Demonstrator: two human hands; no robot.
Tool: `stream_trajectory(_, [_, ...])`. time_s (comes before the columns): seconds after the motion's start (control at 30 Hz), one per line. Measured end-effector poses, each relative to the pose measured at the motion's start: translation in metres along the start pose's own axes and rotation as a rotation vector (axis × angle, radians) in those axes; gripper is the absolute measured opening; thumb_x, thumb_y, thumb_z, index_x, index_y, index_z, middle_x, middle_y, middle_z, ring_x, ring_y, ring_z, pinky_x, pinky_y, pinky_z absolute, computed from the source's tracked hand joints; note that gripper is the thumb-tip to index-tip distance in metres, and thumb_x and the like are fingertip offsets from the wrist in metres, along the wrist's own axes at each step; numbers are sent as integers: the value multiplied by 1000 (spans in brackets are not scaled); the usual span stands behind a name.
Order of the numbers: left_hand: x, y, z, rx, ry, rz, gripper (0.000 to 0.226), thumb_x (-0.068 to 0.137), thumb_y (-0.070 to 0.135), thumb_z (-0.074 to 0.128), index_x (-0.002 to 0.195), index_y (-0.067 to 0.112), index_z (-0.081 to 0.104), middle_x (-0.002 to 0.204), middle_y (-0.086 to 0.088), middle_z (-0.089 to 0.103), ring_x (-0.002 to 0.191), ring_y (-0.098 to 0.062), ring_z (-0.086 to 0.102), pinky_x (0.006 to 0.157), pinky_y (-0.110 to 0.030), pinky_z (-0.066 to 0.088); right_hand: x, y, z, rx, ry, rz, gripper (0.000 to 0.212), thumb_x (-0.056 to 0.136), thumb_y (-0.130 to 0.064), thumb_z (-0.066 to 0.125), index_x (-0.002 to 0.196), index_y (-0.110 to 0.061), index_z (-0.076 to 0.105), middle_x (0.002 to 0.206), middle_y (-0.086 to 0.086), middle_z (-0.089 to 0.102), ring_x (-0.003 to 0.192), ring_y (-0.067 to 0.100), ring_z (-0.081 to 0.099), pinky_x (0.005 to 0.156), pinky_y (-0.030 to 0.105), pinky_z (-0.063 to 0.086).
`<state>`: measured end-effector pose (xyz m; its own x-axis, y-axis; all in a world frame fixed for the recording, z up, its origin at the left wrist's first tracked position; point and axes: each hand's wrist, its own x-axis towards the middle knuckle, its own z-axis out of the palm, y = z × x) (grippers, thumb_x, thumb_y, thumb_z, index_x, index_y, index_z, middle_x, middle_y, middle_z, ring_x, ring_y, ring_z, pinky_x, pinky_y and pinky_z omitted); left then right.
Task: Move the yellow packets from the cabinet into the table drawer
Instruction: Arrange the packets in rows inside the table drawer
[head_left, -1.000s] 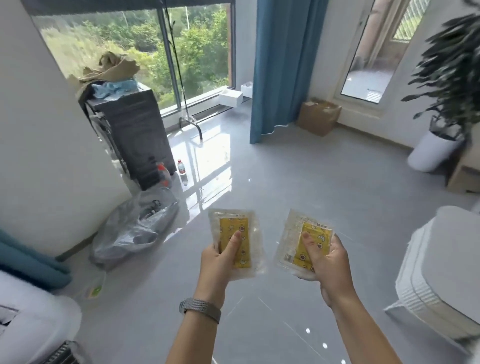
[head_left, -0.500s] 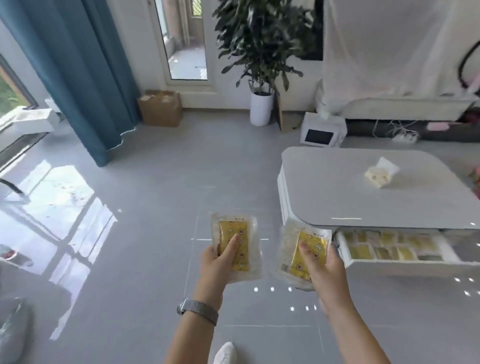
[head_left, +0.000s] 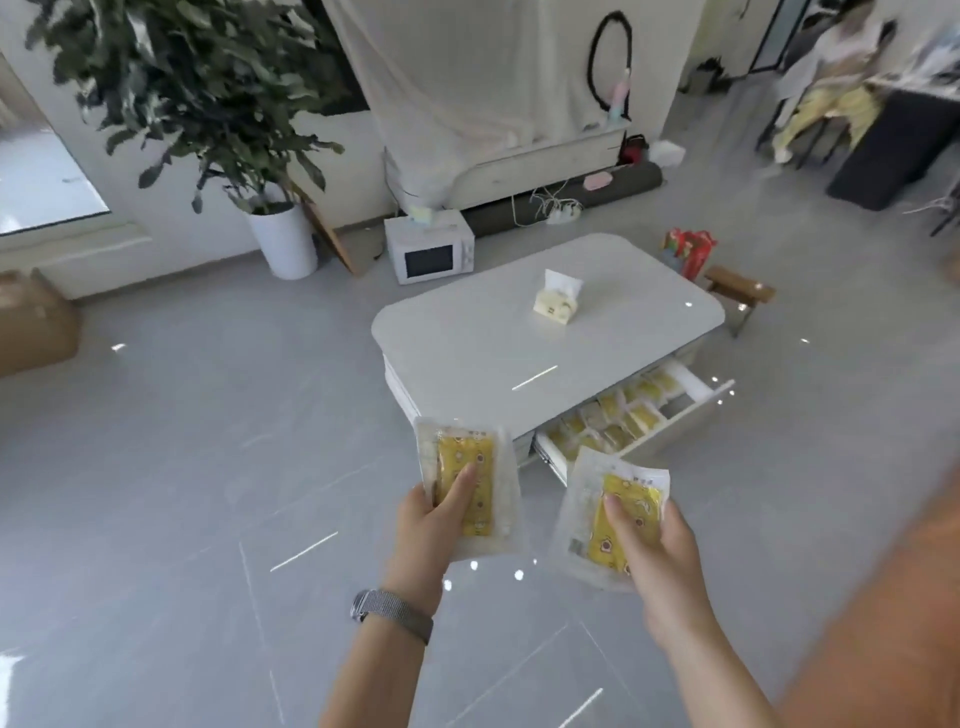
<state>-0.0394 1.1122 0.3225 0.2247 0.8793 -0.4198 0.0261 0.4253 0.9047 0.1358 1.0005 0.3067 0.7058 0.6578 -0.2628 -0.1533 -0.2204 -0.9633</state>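
mid-carry, left hand (head_left: 423, 530) pinching one packet (head_left: 467, 493) and right hand (head_left: 657, 551) pinching another (head_left: 615, 525) over the floor, well short of the open drawer (head_left: 670, 436) at the table's (head_left: 467, 338) near edge; next, probably: closing in, lowering both beside those already inside.

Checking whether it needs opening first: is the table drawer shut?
No, the table drawer stands pulled out, showing yellow packets already inside.
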Motion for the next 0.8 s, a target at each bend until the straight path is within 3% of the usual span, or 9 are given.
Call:
stream_trajectory(0.17, [32, 2, 58, 45, -104, -45, 17, 93, 29, 66, 89, 15, 74, 79, 0, 75, 75, -18, 72, 67, -31, 59, 40, -4, -31, 34, 112, 14, 14, 89, -25, 70, 100, -19, 65, 94, 1, 73, 84, 14, 70, 66, 27, 53])
stream_trajectory(0.3, [68, -1, 143, 106, -169, -71, 19, 92, 32, 67, 92, 14, 75, 84, -3, 76, 83, -22, 73, 73, -34, 59, 97, -3, -89, 60, 218, 31, 16, 89, -26, 70, 102, -20, 65, 96, 1, 74, 89, 19, 71, 72, 34, 55])
stream_trajectory(0.5, [119, -1, 278, 112, -211, -102, 19, 92, 33, 66, 96, 16, 73, 87, -3, 77, 81, -23, 73, 65, -33, 57, 194, -17, -173, 36, 227, 43, 11, 89, -25, 71, 97, -20, 65, 89, -2, 74, 87, 19, 72, 80, 42, 58])
stream_trajectory(0.67, [161, 2, 366, 86, -200, -152, 18, 90, 33, 68, 96, 17, 73, 92, -6, 77, 90, -28, 73, 83, -48, 59, 276, -43, -222, -32, 197, 54, 11, 88, -28, 71, 98, -26, 66, 93, -6, 74, 92, 17, 71, 87, 46, 57])
stream_trajectory(0.8, [198, 6, 412, 74, -182, -170, 16, 93, 31, 66, 95, 17, 74, 91, -6, 78, 88, -27, 74, 82, -45, 60, 343, -58, -238, -43, 170, 69, 11, 89, -26, 70, 99, -27, 65, 94, -8, 74, 95, 16, 70, 88, 42, 56])
